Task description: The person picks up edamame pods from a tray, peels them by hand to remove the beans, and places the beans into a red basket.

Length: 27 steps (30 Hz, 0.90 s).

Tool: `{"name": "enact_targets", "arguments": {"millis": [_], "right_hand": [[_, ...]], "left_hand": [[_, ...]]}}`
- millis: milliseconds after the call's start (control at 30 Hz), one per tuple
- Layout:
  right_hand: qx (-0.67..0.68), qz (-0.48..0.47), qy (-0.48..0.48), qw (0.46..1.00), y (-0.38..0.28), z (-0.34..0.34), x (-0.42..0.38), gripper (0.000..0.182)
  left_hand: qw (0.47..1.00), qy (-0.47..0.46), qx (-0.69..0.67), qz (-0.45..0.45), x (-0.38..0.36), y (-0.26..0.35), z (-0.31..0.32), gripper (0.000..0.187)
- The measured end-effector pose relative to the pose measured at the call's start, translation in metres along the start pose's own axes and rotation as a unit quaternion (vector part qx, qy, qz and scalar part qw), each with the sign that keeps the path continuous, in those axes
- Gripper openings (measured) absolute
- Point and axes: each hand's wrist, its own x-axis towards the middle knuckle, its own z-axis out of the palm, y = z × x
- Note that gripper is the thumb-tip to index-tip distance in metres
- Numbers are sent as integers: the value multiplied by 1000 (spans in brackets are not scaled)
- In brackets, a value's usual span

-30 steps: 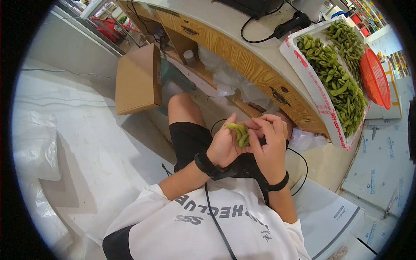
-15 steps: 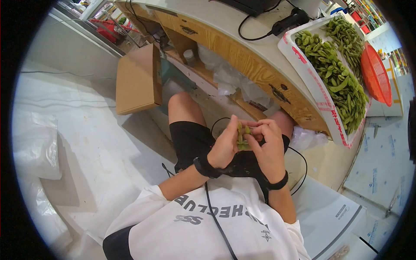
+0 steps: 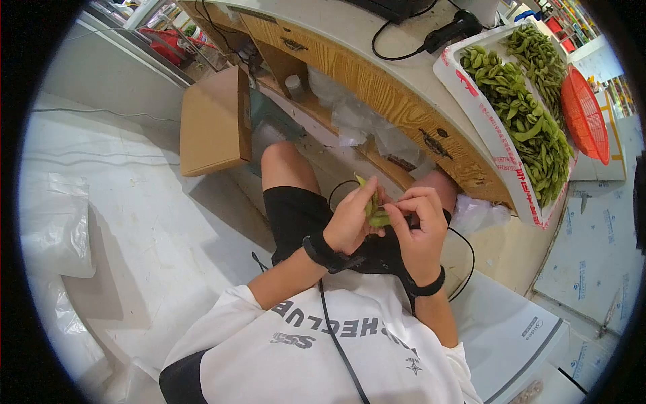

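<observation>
Several green edamame pods are gathered in my left hand, whose fingers are closed around them above my lap. One pod tip sticks up past the thumb. My right hand is beside it on the right, thumb and fingers pinched together at the end of a pod. The exact contact at the fingertips is small and partly hidden. To the upper right, a white foam box on the counter holds a large heap of edamame.
A red plastic basket leans at the foam box's right side. The wooden counter curves ahead of my knees, with a black corded device on top. A cardboard box stands front left; a white Midea appliance is at my right.
My right hand has drawn slightly right and down from the left hand, and its fingers have curled in. The pods have shifted in my left hand, with one tip now pointing up.
</observation>
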Motion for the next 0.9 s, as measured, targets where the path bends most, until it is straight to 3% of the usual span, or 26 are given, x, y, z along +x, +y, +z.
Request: {"name": "enact_targets", "arguments": {"millis": [200, 300, 367, 467, 667, 767, 900], "right_hand": [[15, -29, 13, 999, 4, 1, 3, 15], [115, 149, 30, 982, 1, -7, 3, 15], [88, 127, 40, 987, 5, -8, 6, 15], [65, 102, 31, 992, 13, -8, 8, 14], [101, 114, 19, 988, 11, -4, 5, 11], [69, 106, 0, 992, 10, -7, -1, 12], [54, 79, -36, 995, 4, -12, -6, 12]], "left_hand": [[999, -30, -28, -29, 4, 2, -13, 32], [998, -55, 17, -17, 4, 2, -17, 31], [994, -102, 43, -7, 1, 1, -20, 29], [996, -54, 9, -65, -13, 6, -5, 28], [980, -116, -140, -82, -14, 1, -13, 24], [995, -102, -18, 2, -22, -2, -8, 19], [985, -129, 108, 34, -29, -5, -15, 14]]}}
